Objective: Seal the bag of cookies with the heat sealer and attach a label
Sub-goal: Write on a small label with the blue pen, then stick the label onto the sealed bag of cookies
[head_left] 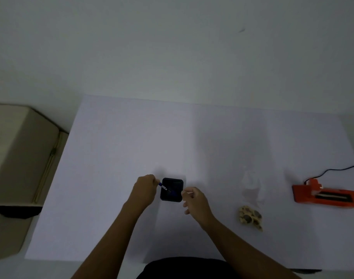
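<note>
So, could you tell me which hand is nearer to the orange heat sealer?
Right. The right hand sits between the black tray and the heat sealer, though well short of it; the left hand is beyond the tray.

White table sheet fills centre frame; plain pale wall above it. Black square tray at centre, blue-and-white pen lying tilted across its left edge. Beige cabinet at left edge, contents too blurred to tell. Dark garment at bottom centre.
</note>
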Tool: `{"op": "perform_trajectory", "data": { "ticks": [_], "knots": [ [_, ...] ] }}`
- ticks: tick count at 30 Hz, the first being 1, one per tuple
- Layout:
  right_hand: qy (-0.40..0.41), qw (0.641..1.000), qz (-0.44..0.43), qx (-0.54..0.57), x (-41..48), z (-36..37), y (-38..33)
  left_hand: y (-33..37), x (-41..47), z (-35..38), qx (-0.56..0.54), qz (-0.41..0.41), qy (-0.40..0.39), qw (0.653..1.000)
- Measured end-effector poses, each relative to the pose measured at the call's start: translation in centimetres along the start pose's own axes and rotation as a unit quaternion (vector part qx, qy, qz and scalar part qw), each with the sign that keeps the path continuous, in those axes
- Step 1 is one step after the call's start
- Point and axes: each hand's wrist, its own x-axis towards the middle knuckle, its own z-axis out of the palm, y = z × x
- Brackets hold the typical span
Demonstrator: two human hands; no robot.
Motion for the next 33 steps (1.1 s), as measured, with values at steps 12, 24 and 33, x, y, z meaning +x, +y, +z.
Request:
{"op": "perform_trajectory", "data": {
  "ticks": [12, 24, 33],
  "knots": [
    [0.035, 0.999, 0.007, 0.020, 4.9, 1.7, -1.0, 1.1, 3.2, 2.5, -0.141, -0.045, -0.006, 0.989],
    [0.039, 0.997, -0.029, 0.057, 12.1, 1.6, -8.0, 3.9, 10.6, -0.7, -0.147, 0.004, 0.010, 0.989],
    [0.025, 0.993, -0.001, 0.115, 10.6, -1.6, -5.1, 4.2, 7.6, 1.0, -0.055, 0.019, 0.168, 0.984]
  ]
}}
